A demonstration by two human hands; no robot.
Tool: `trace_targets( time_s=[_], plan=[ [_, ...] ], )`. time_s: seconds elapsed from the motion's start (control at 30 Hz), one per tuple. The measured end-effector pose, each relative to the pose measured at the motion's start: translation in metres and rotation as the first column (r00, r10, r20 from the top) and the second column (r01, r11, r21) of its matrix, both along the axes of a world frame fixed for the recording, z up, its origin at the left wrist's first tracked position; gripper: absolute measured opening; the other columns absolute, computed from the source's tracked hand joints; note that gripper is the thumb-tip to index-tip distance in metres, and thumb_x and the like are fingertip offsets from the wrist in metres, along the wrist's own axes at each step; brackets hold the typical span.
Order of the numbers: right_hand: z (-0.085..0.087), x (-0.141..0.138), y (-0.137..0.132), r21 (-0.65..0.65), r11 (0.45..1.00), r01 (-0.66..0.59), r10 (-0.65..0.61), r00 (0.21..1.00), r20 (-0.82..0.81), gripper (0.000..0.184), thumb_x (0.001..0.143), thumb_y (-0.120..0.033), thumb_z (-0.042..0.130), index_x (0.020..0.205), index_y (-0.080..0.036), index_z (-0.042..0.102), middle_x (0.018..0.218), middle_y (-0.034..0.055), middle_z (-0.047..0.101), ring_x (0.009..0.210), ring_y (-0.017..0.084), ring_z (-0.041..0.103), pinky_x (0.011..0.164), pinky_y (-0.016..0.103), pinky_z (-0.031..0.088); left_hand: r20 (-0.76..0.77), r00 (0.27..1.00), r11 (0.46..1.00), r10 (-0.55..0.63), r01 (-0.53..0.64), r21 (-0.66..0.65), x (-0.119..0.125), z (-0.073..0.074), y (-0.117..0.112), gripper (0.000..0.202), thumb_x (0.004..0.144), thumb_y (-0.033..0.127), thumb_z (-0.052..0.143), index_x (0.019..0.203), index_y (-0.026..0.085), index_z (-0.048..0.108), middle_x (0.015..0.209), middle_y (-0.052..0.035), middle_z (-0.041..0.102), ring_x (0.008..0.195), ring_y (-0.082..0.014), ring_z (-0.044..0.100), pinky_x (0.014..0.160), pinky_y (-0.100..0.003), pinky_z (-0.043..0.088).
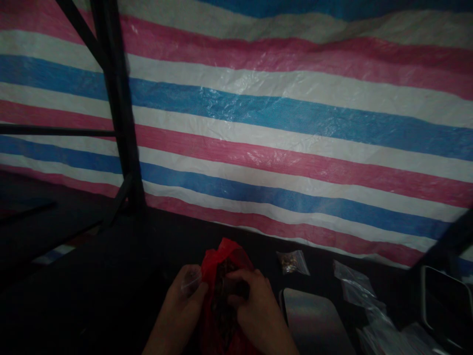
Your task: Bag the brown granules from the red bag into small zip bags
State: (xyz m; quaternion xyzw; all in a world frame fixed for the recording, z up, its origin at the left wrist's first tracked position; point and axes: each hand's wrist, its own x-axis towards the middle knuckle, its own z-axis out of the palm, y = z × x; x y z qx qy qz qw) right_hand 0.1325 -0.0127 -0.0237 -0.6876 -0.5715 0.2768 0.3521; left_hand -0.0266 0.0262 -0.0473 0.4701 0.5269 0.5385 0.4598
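A red plastic bag (pixel 209 266) stands in front of me with its mouth open, full of small dark brown pieces (pixel 223 315) whose kind is too dim to tell. At its left edge my left hand (pixel 185 303) is closed on a small clear plastic bag (pixel 191 282), with the thumb against the red bag's rim. My right hand (pixel 256 301) reaches into the red bag's mouth from the right. Its fingers are curled over the brown pieces, and shadow hides what is between them.
Right of the red bag lies a small filled zip bag (pixel 293 262). A flat silver-topped device (pixel 314 315) sits nearer, beside loose clear bags (pixel 369 301). A dark-screened object (pixel 447 305) is at far right. A striped tarp (pixel 277 148) and black metal post (pixel 120 108) rise behind the dark table (pixel 158 236).
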Motion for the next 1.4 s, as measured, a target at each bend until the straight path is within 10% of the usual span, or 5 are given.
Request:
trace_targets(
  time_s=[0.27,0.73,1.03,1.27,1.4],
  plan=[
    [0.009,0.018,0.003,0.106,0.975,-0.194,0.221,0.865,-0.451,0.038,0.077,-0.011,0.061,0.108,-0.021,0.081,0.111,0.0057,0.083,0.112,0.028,0.075,0.103,0.042,0.053,-0.158,0.984,0.977,0.085,-0.051,0.206,-0.005,-0.006,0.001,0.032,0.072,0.051,0.073,0.088,0.025,0.071,0.099,-0.0070,0.069,0.094,-0.0294,0.065,0.083,-0.042,0.055],
    [0.042,-0.025,-0.010,0.289,0.946,-0.148,0.195,0.971,-0.140,0.057,0.070,0.010,0.053,0.103,-0.027,0.080,0.112,0.0015,0.073,0.104,0.018,0.070,0.094,0.030,0.053,-0.327,0.944,0.977,-0.040,0.105,0.183,0.002,-0.003,-0.006,0.026,0.078,0.039,0.059,0.099,0.026,0.066,0.097,-0.0076,0.078,0.088,-0.0295,0.075,0.077,-0.041,0.058],
    [0.026,-0.011,-0.006,0.134,0.987,-0.085,0.108,0.978,-0.179,0.045,0.078,0.000,0.060,0.111,-0.026,0.077,0.108,0.0019,0.077,0.102,0.022,0.072,0.093,0.033,0.052,-0.456,0.888,0.982,-0.061,0.135,0.131,0.011,-0.011,-0.006,0.024,0.089,0.041,0.046,0.095,0.024,0.063,0.095,-0.0104,0.072,0.086,-0.0300,0.070,0.077,-0.044,0.055],
    [0.026,0.001,-0.010,0.097,0.983,-0.154,0.174,0.951,-0.257,0.044,0.069,0.003,0.056,0.100,-0.023,0.074,0.096,-0.0008,0.078,0.087,0.018,0.072,0.081,0.029,0.052,-0.598,0.801,0.966,0.011,0.147,0.215,0.009,-0.004,-0.008,0.026,0.090,0.022,0.043,0.103,0.022,0.065,0.102,-0.0134,0.071,0.096,-0.0343,0.062,0.083,-0.049,0.049],
    [0.035,0.010,-0.014,0.098,0.979,-0.178,0.200,0.932,-0.301,0.040,0.068,0.001,0.056,0.097,-0.021,0.073,0.097,0.0011,0.078,0.093,0.020,0.074,0.085,0.030,0.054,-0.785,0.590,0.904,0.191,0.206,0.375,0.014,0.003,-0.012,0.037,0.087,0.006,0.042,0.112,0.020,0.066,0.112,-0.0123,0.072,0.100,-0.0322,0.062,0.091,-0.049,0.050]
  ],
)
